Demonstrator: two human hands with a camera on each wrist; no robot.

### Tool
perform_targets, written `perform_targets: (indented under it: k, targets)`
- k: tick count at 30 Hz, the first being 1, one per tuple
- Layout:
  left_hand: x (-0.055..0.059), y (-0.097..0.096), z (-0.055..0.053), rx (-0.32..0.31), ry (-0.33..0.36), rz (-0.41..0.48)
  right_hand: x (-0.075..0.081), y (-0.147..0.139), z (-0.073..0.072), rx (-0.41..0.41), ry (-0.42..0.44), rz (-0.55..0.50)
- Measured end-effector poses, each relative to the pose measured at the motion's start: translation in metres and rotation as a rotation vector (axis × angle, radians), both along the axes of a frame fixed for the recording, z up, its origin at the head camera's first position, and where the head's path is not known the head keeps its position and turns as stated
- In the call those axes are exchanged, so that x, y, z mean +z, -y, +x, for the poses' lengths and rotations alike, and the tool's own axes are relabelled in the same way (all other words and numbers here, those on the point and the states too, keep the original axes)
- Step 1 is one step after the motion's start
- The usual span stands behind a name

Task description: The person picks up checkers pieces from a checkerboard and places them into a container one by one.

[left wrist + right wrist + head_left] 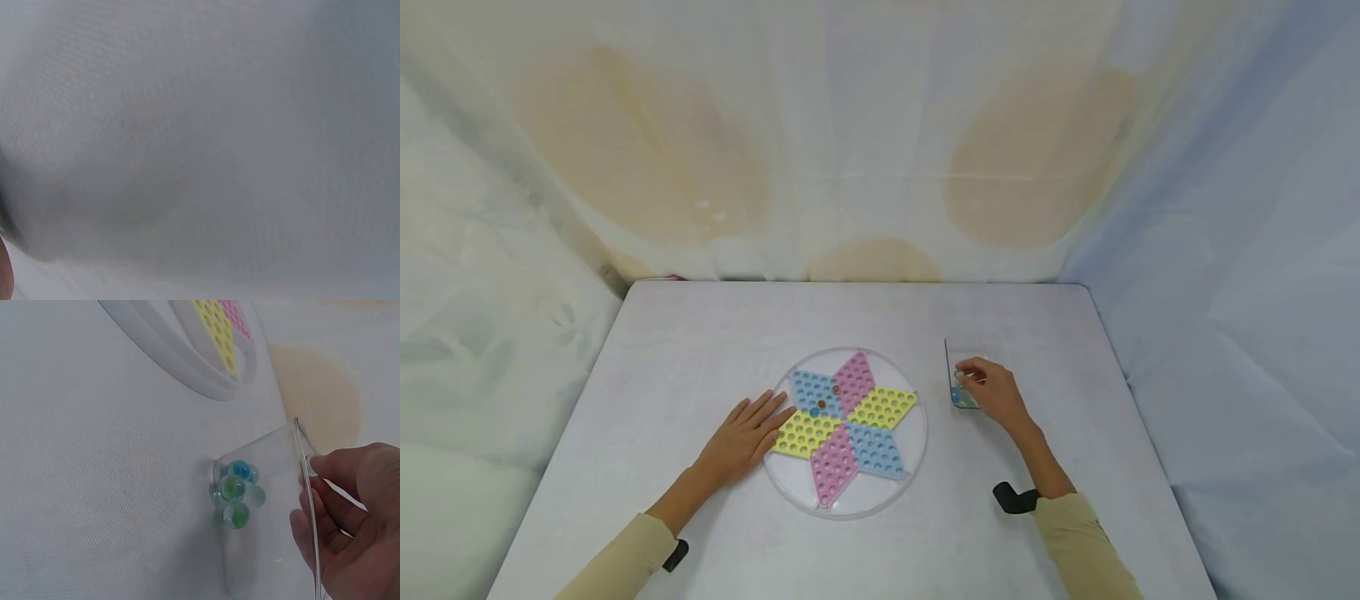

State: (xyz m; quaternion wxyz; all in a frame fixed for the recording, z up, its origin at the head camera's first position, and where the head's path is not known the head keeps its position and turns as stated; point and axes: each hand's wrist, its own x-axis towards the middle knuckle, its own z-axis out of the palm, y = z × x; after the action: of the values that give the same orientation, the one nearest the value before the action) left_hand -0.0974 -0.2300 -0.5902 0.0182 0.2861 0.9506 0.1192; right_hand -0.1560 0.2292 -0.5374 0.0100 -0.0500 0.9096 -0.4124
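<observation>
A round Chinese checkers board (790, 479) with a pink, yellow and blue star lies on the table. My left hand (737, 446) rests along its left rim, fingers stretched out over the edge. Two reddish-brown marbles (822, 404) and a blue marble (814, 412) sit on the board's upper left part. To the right stands a clear open box (265, 453) holding several blue, green and clear glass marbles (236, 514). At the box's rim, my right hand (996, 396) pinches a clear marble (312, 465) between thumb and forefinger, the other fingers curled.
A white cloth (700, 333) covers the table. Light curtains with tan round patches (1037, 158) hang behind it and at both sides. The left wrist view is mostly blurred grey cloth (200, 156).
</observation>
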Motion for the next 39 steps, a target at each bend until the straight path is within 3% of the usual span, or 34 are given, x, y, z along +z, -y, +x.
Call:
perform_targets:
  k: [5,15,30,39]
  targets:
    - [-0.004,0.0,0.001,-0.007,-0.042,0.023,-0.003,0.002,-0.004,0.01,0.022,0.028]
    - [-0.003,0.0,0.0,0.01,0.038,-0.02,-0.007,0.004,-0.011,0.023,0.086,0.044]
    - [-0.001,0.0,-0.001,0.011,0.045,-0.018,-0.012,0.004,-0.019,0.048,0.143,0.093]
    - [-0.001,0.001,-0.001,0.005,0.038,-0.015,-0.014,0.005,-0.02,0.06,0.135,0.108]
